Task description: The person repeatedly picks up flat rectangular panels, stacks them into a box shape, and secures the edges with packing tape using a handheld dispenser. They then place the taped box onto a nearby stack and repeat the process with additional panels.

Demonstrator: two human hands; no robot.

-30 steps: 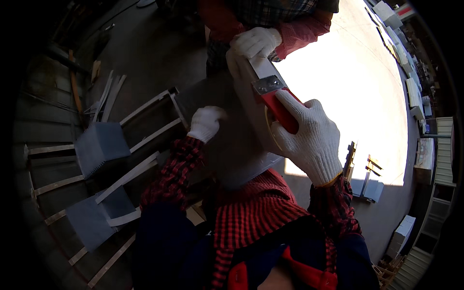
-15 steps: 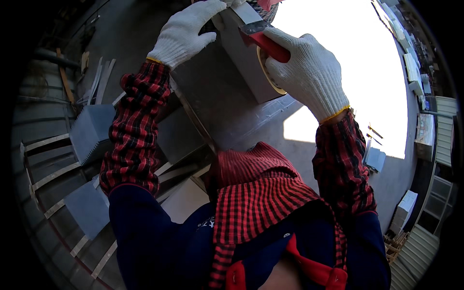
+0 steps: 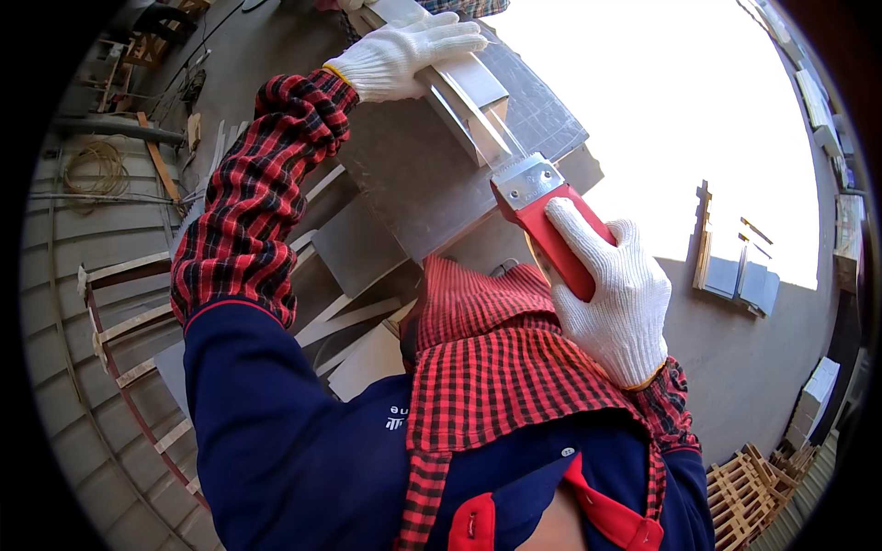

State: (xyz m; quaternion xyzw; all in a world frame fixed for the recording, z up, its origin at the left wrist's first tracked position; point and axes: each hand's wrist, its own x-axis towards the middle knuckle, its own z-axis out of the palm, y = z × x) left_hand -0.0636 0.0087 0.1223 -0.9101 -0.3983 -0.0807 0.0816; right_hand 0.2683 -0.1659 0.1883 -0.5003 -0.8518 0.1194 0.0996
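Right, eyes on the red tape dispenser (image 3: 562, 230), near and to the right of the long grey box (image 3: 473, 78), with the right hand (image 3: 616, 298) clenched firmly around its body. That grip is wrapped tight in a white knitted glove, thumb laid along the top, and the metal toothed head (image 3: 530, 181) points far and left, straight toward the box's near end. And here's the line it all hangs on: the box's long axis runs from far left to near right, the dispenser's own length slants much the same way, so the two sit almost in line, apart, with a pale strip of tape (image 3: 497, 140) bridging the gap. Across on the far side, the left hand (image 3: 404, 55) lies over the box, fingers spread and pointing right, grasping nothing, just resting on top; it's the nearer hand to the box's middle, while the right is nearer to the near end. Underneath, the box sits on a scuffed dark tabletop (image 3: 390, 188). Beyond, at the far edge of view, a co-worker's gloved hand (image 3: 353, 5) is by the box's far end, too cut off to tell its grip.
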